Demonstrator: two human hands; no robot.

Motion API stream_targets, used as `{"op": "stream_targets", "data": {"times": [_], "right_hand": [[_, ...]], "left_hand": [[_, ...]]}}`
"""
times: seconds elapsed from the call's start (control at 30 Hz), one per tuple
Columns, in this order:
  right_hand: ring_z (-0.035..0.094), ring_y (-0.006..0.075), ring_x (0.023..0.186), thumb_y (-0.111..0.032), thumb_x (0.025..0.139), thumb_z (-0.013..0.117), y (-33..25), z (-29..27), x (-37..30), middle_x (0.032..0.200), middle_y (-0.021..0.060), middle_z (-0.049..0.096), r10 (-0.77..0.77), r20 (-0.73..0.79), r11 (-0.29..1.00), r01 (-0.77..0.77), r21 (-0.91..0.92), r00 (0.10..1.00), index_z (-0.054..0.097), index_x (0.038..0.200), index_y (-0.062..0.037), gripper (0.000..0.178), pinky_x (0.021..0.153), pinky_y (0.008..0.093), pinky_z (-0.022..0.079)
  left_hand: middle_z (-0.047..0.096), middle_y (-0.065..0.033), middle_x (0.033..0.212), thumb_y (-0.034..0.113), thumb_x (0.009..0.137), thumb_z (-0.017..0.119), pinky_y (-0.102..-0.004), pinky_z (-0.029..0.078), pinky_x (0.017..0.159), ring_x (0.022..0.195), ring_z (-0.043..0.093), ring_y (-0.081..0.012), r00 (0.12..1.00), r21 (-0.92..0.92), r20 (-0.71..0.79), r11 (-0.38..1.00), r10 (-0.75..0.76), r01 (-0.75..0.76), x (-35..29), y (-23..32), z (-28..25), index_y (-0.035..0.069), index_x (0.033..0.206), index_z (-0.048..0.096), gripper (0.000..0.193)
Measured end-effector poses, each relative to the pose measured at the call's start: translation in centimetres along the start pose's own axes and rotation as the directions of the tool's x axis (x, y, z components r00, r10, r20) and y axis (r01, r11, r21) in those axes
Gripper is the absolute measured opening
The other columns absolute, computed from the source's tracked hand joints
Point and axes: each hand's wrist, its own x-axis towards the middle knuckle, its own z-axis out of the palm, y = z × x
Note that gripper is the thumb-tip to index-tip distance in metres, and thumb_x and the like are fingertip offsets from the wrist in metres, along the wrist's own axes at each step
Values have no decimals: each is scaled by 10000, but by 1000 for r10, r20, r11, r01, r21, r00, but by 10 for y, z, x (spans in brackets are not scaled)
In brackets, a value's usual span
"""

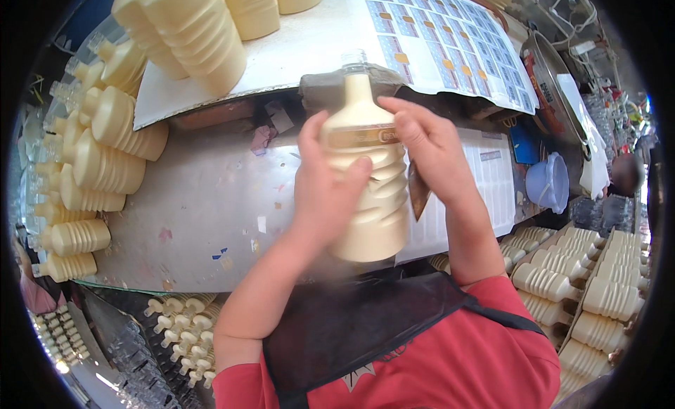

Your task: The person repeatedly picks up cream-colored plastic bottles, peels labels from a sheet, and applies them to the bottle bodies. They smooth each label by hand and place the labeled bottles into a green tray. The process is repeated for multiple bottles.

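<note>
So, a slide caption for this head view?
Left hand and right hand hold a cream bottle upright, pressing on its label.

I log: bottle point(365, 191), cream with gold label band, clear neck; stacked bottles point(105, 163), same cream; label sheet point(450, 36), white with blue-and-gold grid; tub point(548, 184), pale lilac; sleeves point(485, 353), red; apron point(344, 331), black.
</note>
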Motion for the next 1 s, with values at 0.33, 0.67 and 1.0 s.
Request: {"op": "stream_targets", "data": {"times": [0.33, 0.67, 1.0], "right_hand": [[619, 88, 993, -327, 1074, 544, 23, 3, -3, 1128, 51, 696, 19, 23, 978, -24, 207, 1000, 634, 1345, 11, 442, 868, 241, 505], [615, 72, 955, -388, 1073, 553, 31, -1, -1, 1130, 55, 698, 3, 55, 961, -18, 277, 998, 627, 1354, 14, 496, 846, 224, 496], [549, 50, 747, -243, 1004, 640, 31, -26, -27, 868, -13, 674, 55, -41, 996, -52, 68, 998, 731, 1109, -2, 278, 675, 231, 455]], "left_hand": [[529, -135, 1282, 255, 1071, 511, -325, 432, 1030, 1158, 519, -174, 999, -152, -27, 987, 39, -42, 21, 4, -2, 10, 1361, 423, 390], [605, -99, 1255, 326, 1122, 419, -321, 465, 1020, 1162, 572, -170, 994, -191, -111, 981, 23, -44, 29, 2, -22, 29, 1357, 525, 394], [643, -19, 998, 98, 1033, 567, -284, 476, 917, 940, 588, -111, 951, 67, -306, 997, 49, -30, -23, 1, -73, 32, 1258, 618, 240]]}}
